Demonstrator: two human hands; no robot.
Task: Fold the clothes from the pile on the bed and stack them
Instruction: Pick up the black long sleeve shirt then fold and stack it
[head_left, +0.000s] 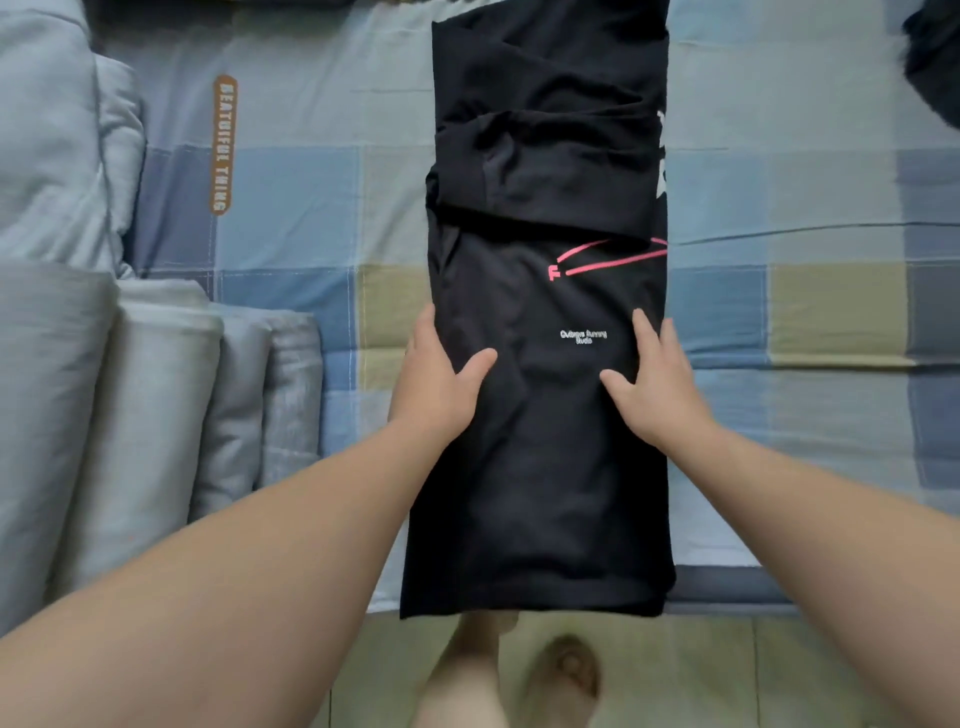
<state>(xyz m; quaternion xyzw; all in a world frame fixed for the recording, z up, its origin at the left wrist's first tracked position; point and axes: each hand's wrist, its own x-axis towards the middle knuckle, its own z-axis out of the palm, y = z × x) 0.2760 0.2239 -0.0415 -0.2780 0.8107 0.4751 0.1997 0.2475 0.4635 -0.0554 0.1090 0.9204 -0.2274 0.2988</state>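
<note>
Head view: black T-shirt (540, 467) folded into a long narrow strip; it lies lengthwise on the patchwork bedsheet (291, 208); near end hangs just over the bed's edge; a sleeve is folded across the far half; pink lines and small white lettering face up
Left hand (439, 374): at the strip's left edge; thumb on top of the cloth; fingers partly hidden under the edge, pinching it
Right hand (657, 379): fingers straight, laid flat on the cloth by its right edge; thumb spread; clamped on nothing
Left side: rolled grey quilt (156, 405); brown label (224, 145) on the sheet
Far right corner: dark garment (935, 62), well apart from the strip
Below: tiled floor (727, 675); bare foot (563, 675)
</note>
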